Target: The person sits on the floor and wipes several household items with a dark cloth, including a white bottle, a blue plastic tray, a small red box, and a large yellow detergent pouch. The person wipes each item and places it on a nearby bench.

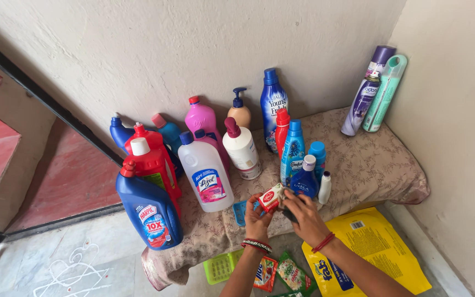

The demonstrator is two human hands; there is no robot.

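Pretty sure anyone would peg this as a home, a bare corner of a room where I keep the cleaning supplies. Rough plastered walls (pixel 193 49) meet at the corner, and a low ledge is covered with a floral cloth (pixel 369 159). On it stand household bottles: a big blue cleaner jug (pixel 150 212), a red one (pixel 152 162), a clear disinfectant bottle (pixel 207 175), a pink bottle (pixel 202 118), a pump lotion bottle (pixel 239 110). Two air freshener cans (pixel 374 91) lean against the wall. Down on the stone floor (pixel 56 258) there's a chalk floor drawing, a yellow detergent bag (pixel 375 247) and a dark door frame (pixel 56 110) opening onto red steps.
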